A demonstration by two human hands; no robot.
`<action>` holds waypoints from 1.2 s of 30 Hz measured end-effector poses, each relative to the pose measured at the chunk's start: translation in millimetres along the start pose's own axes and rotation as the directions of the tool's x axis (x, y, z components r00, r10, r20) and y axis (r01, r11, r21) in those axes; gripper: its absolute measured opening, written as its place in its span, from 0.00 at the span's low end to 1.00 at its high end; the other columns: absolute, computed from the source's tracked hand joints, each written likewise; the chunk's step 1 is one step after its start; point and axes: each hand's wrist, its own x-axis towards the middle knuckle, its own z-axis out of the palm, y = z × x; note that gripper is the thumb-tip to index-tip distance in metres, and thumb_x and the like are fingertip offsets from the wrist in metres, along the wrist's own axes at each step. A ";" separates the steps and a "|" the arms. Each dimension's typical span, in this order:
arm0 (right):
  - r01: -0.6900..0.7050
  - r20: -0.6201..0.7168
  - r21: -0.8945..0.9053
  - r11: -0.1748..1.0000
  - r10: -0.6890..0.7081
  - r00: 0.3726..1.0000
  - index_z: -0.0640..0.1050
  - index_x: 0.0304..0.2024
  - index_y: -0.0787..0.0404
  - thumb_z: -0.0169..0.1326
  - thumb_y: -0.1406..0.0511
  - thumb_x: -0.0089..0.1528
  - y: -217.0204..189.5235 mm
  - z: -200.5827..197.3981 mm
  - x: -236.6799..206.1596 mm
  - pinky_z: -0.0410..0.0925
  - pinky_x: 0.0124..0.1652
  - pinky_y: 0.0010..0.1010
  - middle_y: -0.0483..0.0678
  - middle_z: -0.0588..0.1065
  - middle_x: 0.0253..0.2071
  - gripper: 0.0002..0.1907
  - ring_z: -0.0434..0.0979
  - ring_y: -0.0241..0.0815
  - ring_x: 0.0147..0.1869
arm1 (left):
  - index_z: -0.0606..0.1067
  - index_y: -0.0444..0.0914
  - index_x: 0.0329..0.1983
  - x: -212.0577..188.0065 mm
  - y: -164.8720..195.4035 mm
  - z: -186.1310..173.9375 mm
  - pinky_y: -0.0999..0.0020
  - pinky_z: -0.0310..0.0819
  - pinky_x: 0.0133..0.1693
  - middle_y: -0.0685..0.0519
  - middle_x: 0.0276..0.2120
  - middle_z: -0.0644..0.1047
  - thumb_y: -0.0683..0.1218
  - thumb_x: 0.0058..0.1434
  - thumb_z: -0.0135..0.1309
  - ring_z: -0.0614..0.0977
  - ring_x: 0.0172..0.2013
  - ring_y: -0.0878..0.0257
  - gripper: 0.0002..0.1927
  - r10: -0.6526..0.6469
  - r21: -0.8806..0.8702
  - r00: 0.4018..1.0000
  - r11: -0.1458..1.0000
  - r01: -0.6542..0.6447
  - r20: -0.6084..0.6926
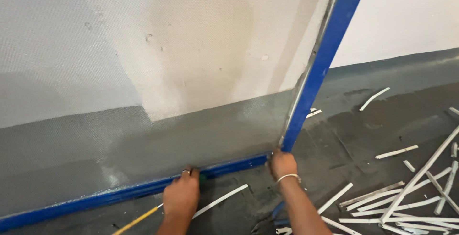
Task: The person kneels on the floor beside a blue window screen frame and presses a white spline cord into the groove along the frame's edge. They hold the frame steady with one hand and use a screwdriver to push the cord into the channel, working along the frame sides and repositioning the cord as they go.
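Grey floor (382,120) meets a white wall (406,15) with a grey base band; both show through a mesh (143,48) stretched in a blue frame (330,48) that stands on its lower edge, tilted.

Landmark: frame's bottom right corner.

- Left of corner: lower frame rail runs down-left along the floor. A thin yellow stick (136,221) lies below the rail, its end hidden under the left wrist.
- Left hand (181,194) sits on the lower rail, well left of the corner, fingers curled over the rail edge, ring on one finger. Something dark green shows just beside the fingertips; cannot tell what it is or whether the hand grips it.
- One white strip (221,200) lies on the floor between the two hands, slanting up toward the corner.
- Right hand (283,164) is at the corner itself, fingers bunched and pressed where the side rail meets the lower rail; bangle on the wrist. Whether it pinches anything small is not visible.
- Right of corner: many white strips (416,196) scattered and crossed on the floor, a few single offcuts farther up near the wall.
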 end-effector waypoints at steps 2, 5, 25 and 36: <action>0.159 -0.150 -0.389 0.907 -0.233 0.961 0.85 0.33 0.60 0.47 0.50 0.66 0.8 6.4 -0.3 0.62 0.36 0.36 0.54 0.80 0.29 0.24 0.71 0.45 0.30 | 0.73 0.42 0.56 4.4 1.9 2.5 0.61 0.83 0.39 0.51 0.50 0.77 0.43 0.64 0.48 0.86 0.42 0.55 0.16 0.024 0.061 0.999 0.998 -0.025 0.026; 0.068 -0.187 -0.284 0.956 -0.125 0.974 0.81 0.31 0.60 0.47 0.52 0.65 -1.2 8.6 -3.0 0.60 0.31 0.41 0.56 0.77 0.28 0.22 0.69 0.52 0.26 | 0.73 0.41 0.55 9.3 1.8 2.7 0.60 0.83 0.38 0.51 0.48 0.78 0.43 0.63 0.49 0.86 0.42 0.54 0.16 0.045 0.067 0.999 0.997 -0.046 0.014; -0.603 0.539 0.729 0.324 0.271 0.798 0.68 0.31 0.49 0.36 0.52 0.69 -26.3 1.6 -17.3 0.54 0.29 0.28 0.36 0.63 0.22 0.16 0.57 0.34 0.25 | 0.71 0.43 0.54 19.5 -7.3 -10.1 0.55 0.80 0.48 0.49 0.54 0.75 0.38 0.61 0.48 0.83 0.47 0.49 0.17 0.075 -0.078 0.991 0.995 -0.067 0.111; -0.054 0.009 0.259 0.964 0.053 0.999 0.80 0.32 0.58 0.45 0.54 0.69 -4.7 18.3 -10.2 0.64 0.26 0.34 0.43 0.74 0.22 0.20 0.69 0.36 0.22 | 0.72 0.43 0.54 18.7 -5.3 -5.9 0.56 0.81 0.46 0.49 0.53 0.76 0.40 0.62 0.48 0.84 0.46 0.49 0.16 0.095 -0.038 0.992 0.995 -0.092 0.085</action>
